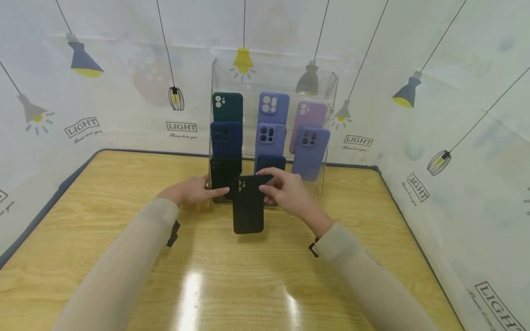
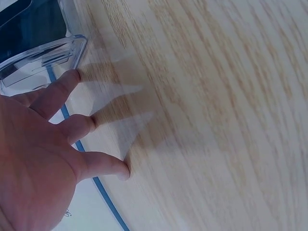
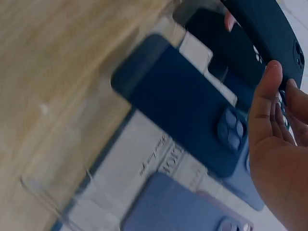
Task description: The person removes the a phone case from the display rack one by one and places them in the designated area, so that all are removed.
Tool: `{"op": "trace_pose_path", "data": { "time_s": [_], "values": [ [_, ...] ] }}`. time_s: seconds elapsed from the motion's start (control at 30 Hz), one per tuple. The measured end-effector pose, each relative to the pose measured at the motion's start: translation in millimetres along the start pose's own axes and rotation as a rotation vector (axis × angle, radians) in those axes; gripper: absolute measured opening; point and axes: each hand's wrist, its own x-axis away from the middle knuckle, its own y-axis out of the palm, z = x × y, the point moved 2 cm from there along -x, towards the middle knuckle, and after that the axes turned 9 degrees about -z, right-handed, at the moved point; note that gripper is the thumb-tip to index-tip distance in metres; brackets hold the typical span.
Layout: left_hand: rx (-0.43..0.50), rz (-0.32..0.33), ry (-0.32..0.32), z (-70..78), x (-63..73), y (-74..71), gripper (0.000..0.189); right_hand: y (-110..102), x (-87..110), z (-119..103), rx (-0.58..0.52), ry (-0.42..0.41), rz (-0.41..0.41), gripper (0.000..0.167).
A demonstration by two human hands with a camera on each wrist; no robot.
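Note:
A black phone case [image 1: 248,207] is held upright in front of a clear acrylic stand [image 1: 248,82]. My right hand [image 1: 291,193] pinches its upper right edge between thumb and fingers; the right wrist view shows this black case [image 3: 269,36] from the side. At the stand's lower left is my left hand [image 1: 192,191], its thumb stretched across a black case [image 1: 225,168] in the bottom row. In the left wrist view the left hand [image 2: 38,139] has its fingers spread, tips at the wooden table [image 2: 207,120], one beside the stand's clear corner [image 2: 79,43].
The stand holds three columns of cases: a dark green one [image 1: 233,108] above a navy one [image 1: 226,135] at left, blue-violet ones [image 1: 279,103] in the middle, a pink one [image 1: 316,112] behind a periwinkle one [image 1: 311,158] at right. Lamp-printed sheets [image 1: 124,101] wall the table.

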Motion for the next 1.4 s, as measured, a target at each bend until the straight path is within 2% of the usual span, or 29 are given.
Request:
{"op": "trace_pose_path", "data": {
  "time_s": [0.13,0.23,0.43,0.6,1.0,1.4],
  "values": [
    [-0.019,0.009,0.006,1.4,0.2,0.2,0.125,22.6,-1.6,4.0,-0.092,0.074,-0.091,0.040],
    [-0.016,0.007,-0.004,2.6,1.3,0.8,0.123,36.9,-1.5,7.9,-0.130,0.096,-0.139,0.039],
    [0.011,0.003,-0.018,4.0,2.6,0.6,0.126,59.7,-3.4,16.9,-0.192,0.133,-0.176,0.036],
    [0.018,0.002,-0.023,2.1,0.7,0.6,0.128,75.7,-8.5,21.1,-0.268,0.207,-0.207,0.038],
    [-0.005,0.017,-0.014,-2.3,-0.7,0.8,0.125,107.7,-34.6,27.8,-0.348,0.317,-0.231,0.037],
    [-0.006,0.008,-0.013,1.1,-3.8,0.1,0.128,115.6,-45.1,28.9,-0.393,0.368,-0.213,0.037]
  ]
}}
